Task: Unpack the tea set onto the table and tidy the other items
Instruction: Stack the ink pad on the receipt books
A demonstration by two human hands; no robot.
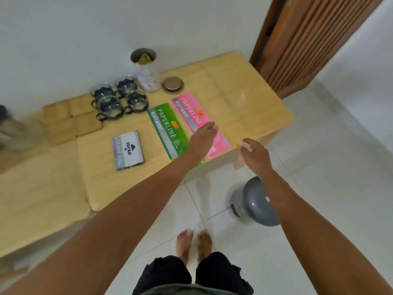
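Observation:
Several glass tea cups (119,97) with dark handles stand grouped at the back of the wooden table (244,99). Behind them an open tea tin (146,70) holds green packets, and its round lid (172,84) lies beside it. A green receipt book (165,126) and a pink receipt book (191,112) lie side by side near the front edge. A grey stamp-pad box (128,150) lies to their left. My left hand (202,138) hovers open over the pink book. My right hand (256,155) is open past the table's front edge, holding nothing.
Wooden coasters (70,120) lie at the table's left beside a second, lower wooden surface (40,192). A blurred object (12,133) sits at the far left. A grey domed appliance (253,202) stands on the tiled floor by my feet. A slatted wooden door (314,37) is at the right.

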